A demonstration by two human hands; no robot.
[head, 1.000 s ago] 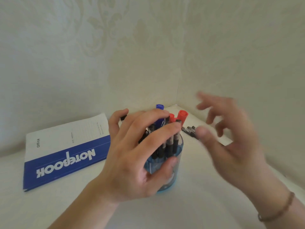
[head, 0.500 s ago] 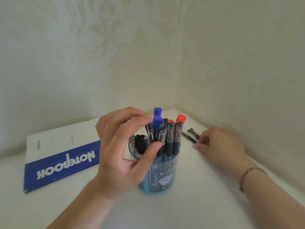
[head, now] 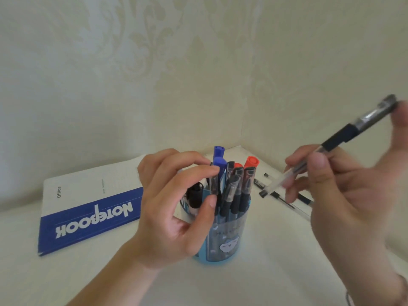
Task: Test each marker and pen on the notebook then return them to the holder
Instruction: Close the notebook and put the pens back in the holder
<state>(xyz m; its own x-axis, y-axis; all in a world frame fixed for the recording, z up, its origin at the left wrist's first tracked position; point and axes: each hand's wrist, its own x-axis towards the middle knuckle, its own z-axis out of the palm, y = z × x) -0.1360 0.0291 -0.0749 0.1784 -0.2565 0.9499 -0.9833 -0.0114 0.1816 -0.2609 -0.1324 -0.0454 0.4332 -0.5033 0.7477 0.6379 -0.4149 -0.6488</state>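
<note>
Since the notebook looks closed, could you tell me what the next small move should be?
Probably open the notebook with the left hand, now on the holder: its cover is shut, and the right hand already holds a pen to test.

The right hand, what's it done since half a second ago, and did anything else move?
The right hand rose from the loose pens by the wall, now gripping a pen in the air. The left hand stayed at the holder, fingers on its pens. The notebook is unmoved.

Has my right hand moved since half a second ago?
Yes. The right hand has lifted off the table beside the holder, now raised to its right, holding a pen.
</note>
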